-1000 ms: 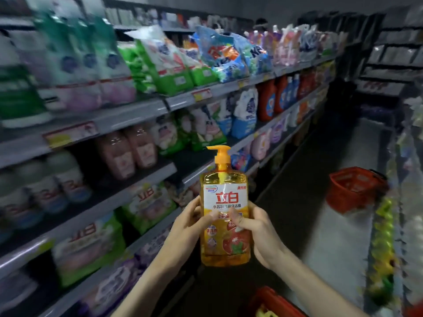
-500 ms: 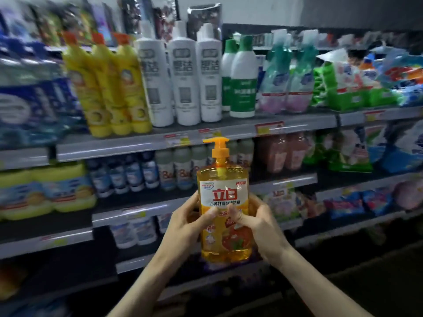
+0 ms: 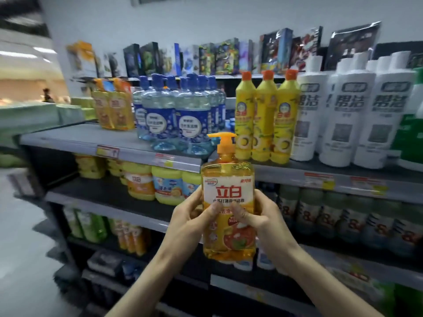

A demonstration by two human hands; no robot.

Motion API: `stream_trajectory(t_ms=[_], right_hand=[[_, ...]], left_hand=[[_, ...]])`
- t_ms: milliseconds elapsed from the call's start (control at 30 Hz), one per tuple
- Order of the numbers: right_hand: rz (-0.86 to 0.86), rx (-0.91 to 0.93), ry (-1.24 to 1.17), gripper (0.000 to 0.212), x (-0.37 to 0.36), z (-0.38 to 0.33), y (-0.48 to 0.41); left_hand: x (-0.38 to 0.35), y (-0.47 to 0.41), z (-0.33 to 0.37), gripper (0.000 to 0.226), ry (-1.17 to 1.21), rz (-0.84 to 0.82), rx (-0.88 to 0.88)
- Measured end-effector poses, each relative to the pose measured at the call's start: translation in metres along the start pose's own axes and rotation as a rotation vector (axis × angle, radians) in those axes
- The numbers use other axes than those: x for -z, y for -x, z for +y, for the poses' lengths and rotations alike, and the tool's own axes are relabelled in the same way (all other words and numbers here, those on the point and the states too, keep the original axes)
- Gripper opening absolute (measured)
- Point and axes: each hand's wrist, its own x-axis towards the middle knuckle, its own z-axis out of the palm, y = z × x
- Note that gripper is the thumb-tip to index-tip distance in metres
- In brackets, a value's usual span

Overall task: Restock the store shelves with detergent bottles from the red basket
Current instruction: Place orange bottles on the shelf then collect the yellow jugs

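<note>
An orange detergent bottle (image 3: 229,202) with a pump top and a white label is upright in front of me at chest height. My left hand (image 3: 187,223) grips its left side, and my right hand (image 3: 263,220) grips its right side, thumbs on the label. On the grey upper shelf (image 3: 75,138), far left, stand two matching orange pump bottles (image 3: 114,110). The red basket is out of view.
Blue-capped clear bottles (image 3: 178,115), yellow squeeze bottles (image 3: 265,120) and tall white bottles (image 3: 352,117) fill the upper shelf to the right. Yellow tubs (image 3: 155,184) sit on the shelf below, dark bottles (image 3: 343,213) to their right. The aisle floor runs along the left.
My view has swung left along the shelves, from the aisle with the red basket to the shelf's left end. Both hands keep the same hold on the bottle.
</note>
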Motion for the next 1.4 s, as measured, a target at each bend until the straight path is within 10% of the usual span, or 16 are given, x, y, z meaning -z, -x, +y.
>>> stream_trajectory(t_ms=[667, 1400], right_hand=[[-0.445, 0.173, -0.005, 0.057, -0.211, -0.026, -0.195], [-0.376, 0.281, 0.035, 0.055, -0.487, -0.025, -0.385]], left_hand=[[0.207, -0.064, 0.038, 0.036, -0.151, 0.53, -0.151], [0.534, -0.176, 0.023, 0.045, -0.214, 0.451, -0.284]])
